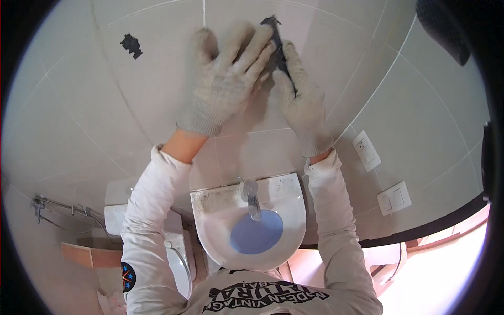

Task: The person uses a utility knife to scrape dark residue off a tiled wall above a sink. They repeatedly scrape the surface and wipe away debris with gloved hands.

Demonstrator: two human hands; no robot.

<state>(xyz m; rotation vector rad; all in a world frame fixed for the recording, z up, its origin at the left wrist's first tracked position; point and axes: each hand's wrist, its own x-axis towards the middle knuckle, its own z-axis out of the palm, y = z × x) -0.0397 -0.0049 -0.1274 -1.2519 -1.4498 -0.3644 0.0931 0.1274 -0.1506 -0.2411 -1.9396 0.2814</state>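
Note:
Both my hands wear off-white knitted gloves and are raised against a light tiled wall (157,89). My left hand (226,79) lies on the tile with its fingers spread, slightly blurred, and its fingertips reach the edge of a black, ragged strip (278,50). The strip runs down into my right hand (304,94), between thumb and index finger, which close on its two sides. Its upper end is torn and sits against the wall. Further left, a separate ragged black patch (131,46) clings to the tile.
Below my hands is a white washbasin (212,210) with a faucet (252,198) and a round blue piece (257,233) in its bowl. A toilet (178,262) stands at the left. A socket plate (366,151) and a switch plate (394,198) are on the right wall.

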